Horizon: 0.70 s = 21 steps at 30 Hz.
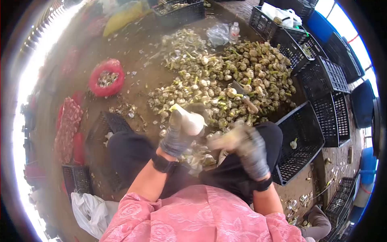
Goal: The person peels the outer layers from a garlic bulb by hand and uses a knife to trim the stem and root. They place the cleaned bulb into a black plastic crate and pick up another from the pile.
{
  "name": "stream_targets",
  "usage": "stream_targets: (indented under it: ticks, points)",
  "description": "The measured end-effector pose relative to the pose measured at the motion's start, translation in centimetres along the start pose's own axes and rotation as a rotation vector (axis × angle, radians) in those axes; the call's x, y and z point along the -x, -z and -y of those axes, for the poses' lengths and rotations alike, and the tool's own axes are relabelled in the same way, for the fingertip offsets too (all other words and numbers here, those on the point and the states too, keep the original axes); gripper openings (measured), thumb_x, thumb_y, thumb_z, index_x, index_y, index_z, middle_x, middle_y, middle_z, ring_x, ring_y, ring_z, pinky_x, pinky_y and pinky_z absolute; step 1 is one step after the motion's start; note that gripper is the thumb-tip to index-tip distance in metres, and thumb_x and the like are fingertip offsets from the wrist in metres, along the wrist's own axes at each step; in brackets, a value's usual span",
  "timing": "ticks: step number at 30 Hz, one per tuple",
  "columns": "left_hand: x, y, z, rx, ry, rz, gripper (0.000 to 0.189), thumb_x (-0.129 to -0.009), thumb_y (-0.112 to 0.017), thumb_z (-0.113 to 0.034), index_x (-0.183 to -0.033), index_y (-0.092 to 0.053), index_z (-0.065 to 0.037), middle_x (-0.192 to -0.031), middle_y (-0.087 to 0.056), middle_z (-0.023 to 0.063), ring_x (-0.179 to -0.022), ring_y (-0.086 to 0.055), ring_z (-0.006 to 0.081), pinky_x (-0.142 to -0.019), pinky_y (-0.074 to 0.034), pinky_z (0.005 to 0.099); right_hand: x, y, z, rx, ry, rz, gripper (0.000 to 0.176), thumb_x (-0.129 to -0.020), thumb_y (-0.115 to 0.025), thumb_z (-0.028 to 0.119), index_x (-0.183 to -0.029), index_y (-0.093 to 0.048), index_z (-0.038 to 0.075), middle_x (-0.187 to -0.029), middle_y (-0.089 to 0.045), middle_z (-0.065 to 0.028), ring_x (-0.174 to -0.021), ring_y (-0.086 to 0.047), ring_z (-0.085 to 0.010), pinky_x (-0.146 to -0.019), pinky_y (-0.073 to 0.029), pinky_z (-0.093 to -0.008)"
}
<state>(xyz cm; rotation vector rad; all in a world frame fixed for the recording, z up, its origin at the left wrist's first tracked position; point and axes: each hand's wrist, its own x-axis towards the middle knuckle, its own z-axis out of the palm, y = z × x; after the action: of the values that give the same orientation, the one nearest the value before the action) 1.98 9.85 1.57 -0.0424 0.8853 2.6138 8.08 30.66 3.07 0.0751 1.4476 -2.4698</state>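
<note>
My left hand (176, 135), in a grey-coated glove, is closed around a peeled white garlic bulb (193, 123) with a short stem stub. My right hand (244, 148), gloved too, is beside it over my lap and smeared by motion; whether its fingers hold anything cannot be made out. Just beyond my hands spreads a large heap of untrimmed garlic bulbs (221, 76). A knife with a wooden handle (250, 105) rests on that heap. Between my legs lie loose garlic skins (198, 157).
A black crate (300, 141) with one garlic bulb stands by my right knee, more crates (322, 78) behind it. To the left are a red mesh bag (107, 78) of scraps and a filled net sack (69, 131). A plastic bottle (234, 32) stands behind the heap.
</note>
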Motion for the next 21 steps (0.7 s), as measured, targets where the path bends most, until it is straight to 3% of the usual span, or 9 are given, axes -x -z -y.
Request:
stream_targets:
  ticks: [1, 3, 4, 5, 9, 10, 11, 14, 21]
  points:
    - [-0.1, 0.8, 0.0, -0.127, -0.054, 0.022, 0.068, -0.069, -0.059, -0.059, -0.104, -0.051, -0.002, -0.092, -0.057, 0.0084, -0.077, -0.057, 0.0158, -0.065, -0.048, 0.0273, 0.1, -1.4, -0.6, 0.526, -0.127, 0.091, 0.053, -0.076, -0.064, 0.020, -0.123, -0.042, 0.008, -0.104, -0.057, -0.0111, -0.091, -0.056, -0.0224, -0.078, -0.047, -0.0373]
    - [0.0, 1.5, 0.1, -0.244, -0.101, 0.030, 0.070, -0.072, -0.052, -0.065, -0.102, -0.052, -0.002, -0.087, -0.057, 0.0047, -0.074, -0.055, 0.0106, -0.062, -0.046, 0.0225, -1.1, -1.6, -2.4, 1.475, 0.402, 0.246, 0.056, -0.068, -0.071, 0.017, -0.119, -0.048, 0.010, -0.094, -0.059, -0.0102, -0.081, -0.058, -0.0196, -0.069, -0.048, -0.0325]
    - [0.0, 1.6, 0.1, -0.308, -0.164, 0.050, 0.070, -0.072, -0.051, -0.066, -0.102, -0.052, -0.002, -0.087, -0.057, 0.0041, -0.074, -0.055, 0.0097, -0.063, -0.046, 0.0220, -1.8, -2.1, -1.3, 1.363, 0.235, 0.246, 0.048, -0.065, -0.071, 0.015, -0.109, -0.056, 0.007, -0.081, -0.059, -0.0105, -0.071, -0.059, -0.0189, -0.062, -0.048, -0.0278]
    - [0.1, 1.8, 0.2, -0.371, -0.226, 0.069, 0.071, -0.073, -0.050, -0.066, -0.102, -0.052, -0.002, -0.087, -0.057, 0.0034, -0.075, -0.055, 0.0089, -0.064, -0.046, 0.0215, -2.0, -2.2, -1.0, 1.165, 0.372, 0.119, 0.040, -0.065, -0.071, 0.012, -0.102, -0.059, 0.005, -0.072, -0.058, -0.0090, -0.062, -0.059, -0.0199, -0.055, -0.046, -0.0263]
    - [1.0, 2.3, -0.4, -0.654, -0.292, 0.095, 0.059, -0.077, -0.052, -0.056, -0.102, -0.052, -0.003, -0.087, -0.056, 0.0020, -0.077, -0.053, 0.0082, -0.067, -0.045, 0.0210, -3.6, -5.2, 0.6, 1.171, 0.574, -0.003, 0.035, -0.060, -0.073, 0.017, -0.092, -0.060, 0.005, -0.076, -0.057, -0.0113, -0.065, -0.057, -0.0284, -0.056, -0.047, -0.0345]
    - [1.8, 0.1, -1.6, -0.795, -0.123, -0.084, 0.090, -0.058, -0.057, -0.074, -0.107, -0.047, 0.001, -0.098, -0.053, 0.0068, -0.094, -0.051, 0.0148, -0.083, -0.041, 0.0273, -4.0, -5.7, 0.6, 1.191, 0.615, -0.001, 0.034, -0.061, -0.072, 0.017, -0.091, -0.061, 0.005, -0.076, -0.057, -0.0114, -0.066, -0.057, -0.0284, -0.056, -0.047, -0.0346]
    - [1.9, 0.4, -1.3, -0.787, -0.117, -0.088, 0.090, -0.058, -0.057, -0.074, -0.107, -0.047, 0.001, -0.098, -0.053, 0.0068, -0.094, -0.051, 0.0148, -0.083, -0.041, 0.0273, -4.4, -6.2, 0.4, 1.210, 0.655, 0.004, 0.033, -0.062, -0.072, 0.016, -0.091, -0.061, 0.005, -0.076, -0.057, -0.0116, -0.067, -0.058, -0.0284, -0.055, -0.047, -0.0346]
    - [2.0, 1.3, -0.8, -0.706, -0.274, -0.078, 0.077, -0.057, -0.076, -0.050, -0.108, -0.046, -0.001, -0.105, -0.050, 0.0078, -0.097, -0.051, 0.0170, -0.086, -0.042, 0.0309, -5.1, -7.0, -0.7, 1.191, 0.689, 0.012, 0.026, -0.065, -0.070, 0.015, -0.087, -0.061, 0.005, -0.073, -0.057, -0.0119, -0.062, -0.058, -0.0289, -0.053, -0.047, -0.0350]
    - [2.0, 3.0, -0.4, -0.698, -0.422, -0.066, 0.071, -0.055, -0.081, -0.038, -0.105, -0.046, -0.003, -0.103, -0.052, 0.0095, -0.096, -0.053, 0.0195, -0.086, -0.043, 0.0337, -5.0, -6.7, -1.7, 1.042, 0.542, -0.027, 0.022, -0.066, -0.070, 0.014, -0.085, -0.061, 0.006, -0.071, -0.058, -0.0111, -0.060, -0.058, -0.0281, -0.052, -0.047, -0.0339]
